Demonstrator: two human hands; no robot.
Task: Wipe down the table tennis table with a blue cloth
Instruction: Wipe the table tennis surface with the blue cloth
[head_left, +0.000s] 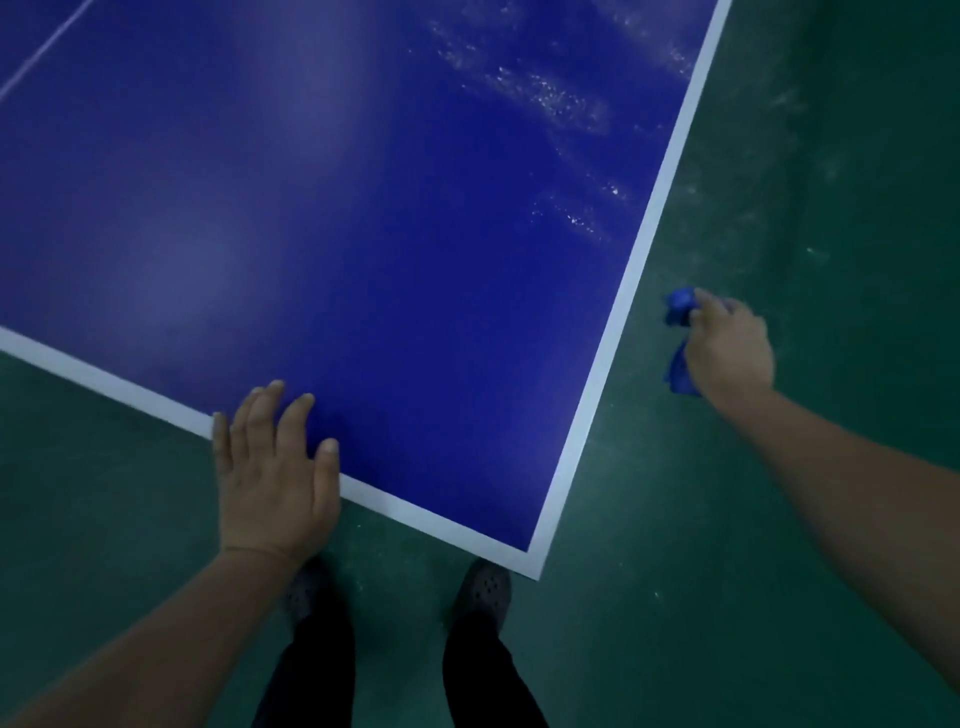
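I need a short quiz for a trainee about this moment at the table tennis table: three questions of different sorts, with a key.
1. True or false: the blue cloth lies flat on the table.
2. Which hand rests on the table's near edge? A) left hand B) right hand
3. Fill in: the whitish streaks lie near the table's ____ edge, as seen in the picture.

Key:
1. False; the right hand grips it, bunched, beyond the table's edge, over the green floor.
2. A
3. right
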